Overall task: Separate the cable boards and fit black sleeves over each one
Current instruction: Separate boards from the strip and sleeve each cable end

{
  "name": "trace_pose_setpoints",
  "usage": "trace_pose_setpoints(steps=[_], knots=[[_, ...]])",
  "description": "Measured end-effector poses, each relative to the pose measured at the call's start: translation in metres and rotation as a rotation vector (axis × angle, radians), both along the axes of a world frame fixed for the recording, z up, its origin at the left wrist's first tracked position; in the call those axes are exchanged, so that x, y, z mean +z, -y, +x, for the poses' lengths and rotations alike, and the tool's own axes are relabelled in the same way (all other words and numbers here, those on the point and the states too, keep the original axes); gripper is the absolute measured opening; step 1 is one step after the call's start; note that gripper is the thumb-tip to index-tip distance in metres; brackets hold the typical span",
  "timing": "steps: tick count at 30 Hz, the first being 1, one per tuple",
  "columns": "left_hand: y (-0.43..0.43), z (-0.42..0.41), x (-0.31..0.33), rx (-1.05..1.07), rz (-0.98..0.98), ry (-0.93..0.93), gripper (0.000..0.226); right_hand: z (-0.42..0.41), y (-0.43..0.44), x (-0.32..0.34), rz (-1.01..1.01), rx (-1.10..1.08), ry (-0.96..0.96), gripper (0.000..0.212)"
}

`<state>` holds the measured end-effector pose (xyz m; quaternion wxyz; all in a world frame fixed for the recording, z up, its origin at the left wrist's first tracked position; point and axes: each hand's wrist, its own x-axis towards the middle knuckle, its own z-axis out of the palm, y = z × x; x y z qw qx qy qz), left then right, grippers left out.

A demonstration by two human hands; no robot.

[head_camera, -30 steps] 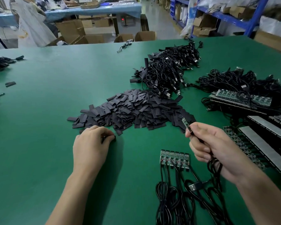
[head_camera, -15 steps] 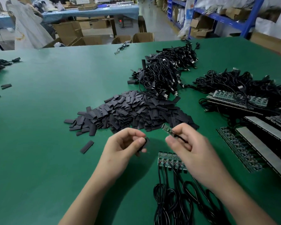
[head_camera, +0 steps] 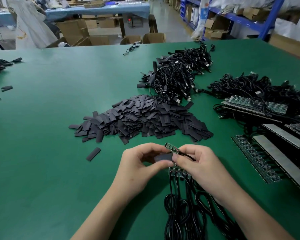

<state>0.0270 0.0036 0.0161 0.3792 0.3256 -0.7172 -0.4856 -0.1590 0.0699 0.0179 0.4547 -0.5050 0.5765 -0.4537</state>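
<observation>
Looks like an electronics assembly workshop set inside a warehouse. Centres on a wide green work table (head_camera: 50,170) carrying bulk stock in heaps: a mound of black sleeves (head_camera: 145,118) at the middle, tangled black cables (head_camera: 180,77) toward the far edge, panels of joined circuit boards (head_camera: 256,103) stacked along the right edge. Opens beyond the far edge onto cardboard boxes (head_camera: 71,32) standing open on a grey floor (head_camera: 164,14), and a second bench (head_camera: 97,8) under a blue cover. Ends past the far right corner in blue steel shelving (head_camera: 274,13) loaded with cartons (head_camera: 216,32).
</observation>
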Motion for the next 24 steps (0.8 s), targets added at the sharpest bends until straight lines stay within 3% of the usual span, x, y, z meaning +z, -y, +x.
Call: trace_pose_setpoints(steps=[2,4,12,24], knots=[[0.000,0.002,0.001,0.039,-0.252,0.119,0.027,0.000,-0.001,0.000,-0.007,-0.022,0.001,0.044],[0.001,0.002,0.002,0.075,-0.348,0.144,0.026,0.000,-0.001,0.000,-0.018,-0.020,-0.008,0.044],[0.006,0.005,0.003,0.177,-0.072,0.018,0.021,-0.011,-0.005,0.008,-0.095,-0.093,-0.107,0.046],[0.005,0.004,0.001,0.124,-0.059,0.009,0.022,-0.009,-0.008,0.011,-0.124,-0.023,-0.210,0.045]])
